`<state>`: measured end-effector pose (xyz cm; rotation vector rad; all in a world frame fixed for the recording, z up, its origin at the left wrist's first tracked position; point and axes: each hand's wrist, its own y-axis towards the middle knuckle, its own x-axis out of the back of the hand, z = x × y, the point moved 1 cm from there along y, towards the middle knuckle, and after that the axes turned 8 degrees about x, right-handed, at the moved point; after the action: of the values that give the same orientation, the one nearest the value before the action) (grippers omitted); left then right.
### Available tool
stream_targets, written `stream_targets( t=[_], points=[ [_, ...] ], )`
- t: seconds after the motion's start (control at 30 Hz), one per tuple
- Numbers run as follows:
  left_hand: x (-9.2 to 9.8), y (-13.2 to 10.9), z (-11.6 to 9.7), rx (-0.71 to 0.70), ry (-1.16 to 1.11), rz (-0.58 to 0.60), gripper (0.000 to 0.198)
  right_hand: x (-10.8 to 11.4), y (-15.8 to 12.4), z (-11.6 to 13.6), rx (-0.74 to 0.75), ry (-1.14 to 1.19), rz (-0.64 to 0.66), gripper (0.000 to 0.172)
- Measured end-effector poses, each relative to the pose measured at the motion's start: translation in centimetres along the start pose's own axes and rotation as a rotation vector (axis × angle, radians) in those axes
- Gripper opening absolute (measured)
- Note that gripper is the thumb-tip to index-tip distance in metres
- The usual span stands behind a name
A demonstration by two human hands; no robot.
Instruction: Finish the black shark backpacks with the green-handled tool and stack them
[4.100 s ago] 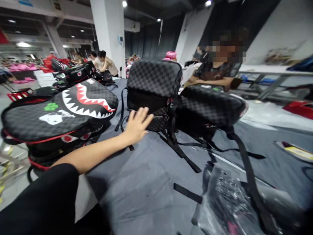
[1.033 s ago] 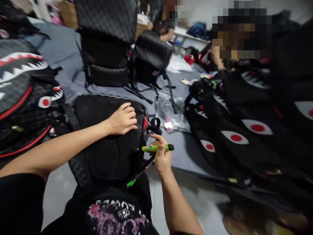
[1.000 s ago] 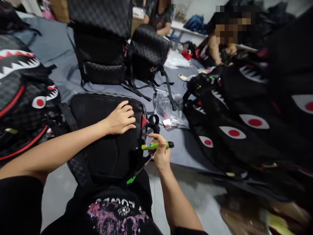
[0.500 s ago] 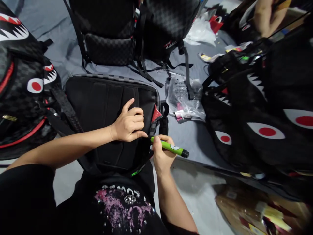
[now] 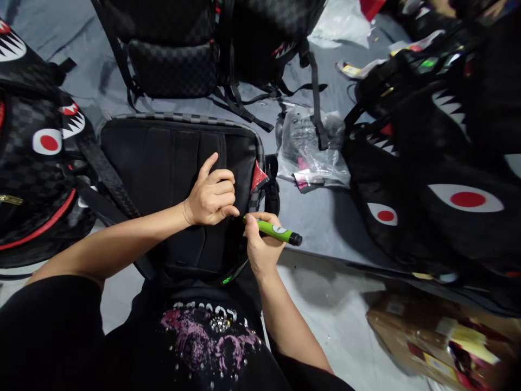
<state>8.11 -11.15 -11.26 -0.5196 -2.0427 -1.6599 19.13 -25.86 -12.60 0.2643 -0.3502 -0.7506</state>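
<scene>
A black backpack [image 5: 157, 179] with a grey checkered edge lies back panel up in front of me, its near end at my lap. My left hand [image 5: 212, 196] rests on that panel, index finger raised, the other fingers curled and the thumb pointing right. What those curled fingers may hold is hidden. In my right hand [image 5: 264, 251] is a green marker pen [image 5: 272, 230] with a black end. Its tip meets the backpack's right side, close to my left thumb; the exact contact spot is too dark to tell. A red triangular piece [image 5: 259, 177] sticks out just above.
Shark-face backpacks stand at left [image 5: 36, 179] and in a pile at right [image 5: 411, 179]. More checkered bags [image 5: 173, 70] are at the back. A clear plastic bag [image 5: 311, 141] lies on the grey cloth-covered table [image 5: 305, 222]. On the floor is a brown carton [image 5: 399, 331].
The view has shifted slightly. The marker and both hands keep nearly the same place on the backpack, with the left thumb a little more bent.
</scene>
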Motion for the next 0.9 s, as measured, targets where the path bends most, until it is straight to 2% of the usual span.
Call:
stream_targets(
  t=[0.17,0.37,0.47,0.57,0.77,0.9],
  points=[
    [-0.21,-0.16,0.23,0.007,-0.017,-0.004,0.054,-0.23,0.10,-0.05,-0.016,0.018,-0.012,0.021],
    [-0.39,-0.65,0.50,0.122,-0.026,0.146,0.061,-0.36,0.08,-0.24,-0.027,0.015,-0.029,0.022],
    [-0.46,-0.77,0.56,0.154,-0.017,0.176,0.062,-0.49,0.09,-0.19,-0.044,0.014,-0.012,0.023],
    [-0.51,-0.74,0.60,0.131,0.010,0.150,0.062,-0.58,0.18,-0.14,-0.050,0.014,-0.009,0.023],
    [-0.28,-0.39,0.42,0.027,0.002,0.011,0.053,-0.60,0.49,-0.02,-0.037,0.047,-0.012,0.020],
    [-0.25,-0.29,0.36,0.033,0.010,0.022,0.053,-0.52,0.70,0.03,-0.031,0.035,0.007,0.021]
  ],
)
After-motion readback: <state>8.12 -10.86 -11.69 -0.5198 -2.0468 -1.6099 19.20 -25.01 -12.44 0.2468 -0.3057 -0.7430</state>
